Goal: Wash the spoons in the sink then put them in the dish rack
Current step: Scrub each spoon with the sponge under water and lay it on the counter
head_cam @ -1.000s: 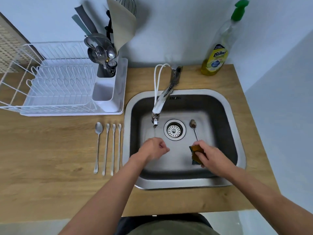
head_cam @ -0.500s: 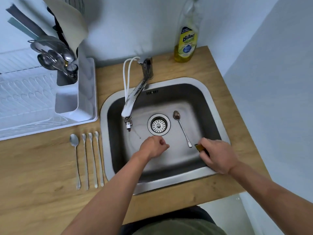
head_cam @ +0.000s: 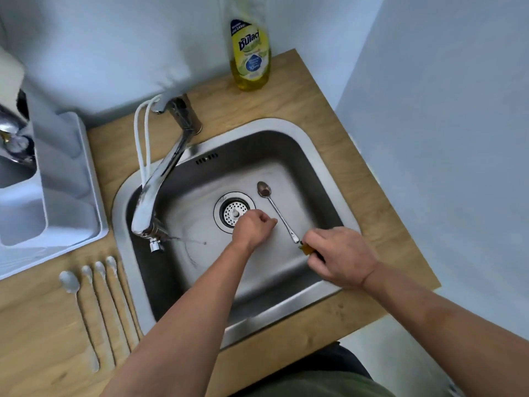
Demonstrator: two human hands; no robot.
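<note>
While in sink (head_cam: 329,156): 1 spoon (head_cam: 276,209).

Yellow soap bottle (head_cam: 250,53) — white dish rack (head_cam: 65,179).

My forearms are bare, no sleeves reaching them; I wear an olive-green garment (head_cam: 315,385) over dark fabric below.
</note>
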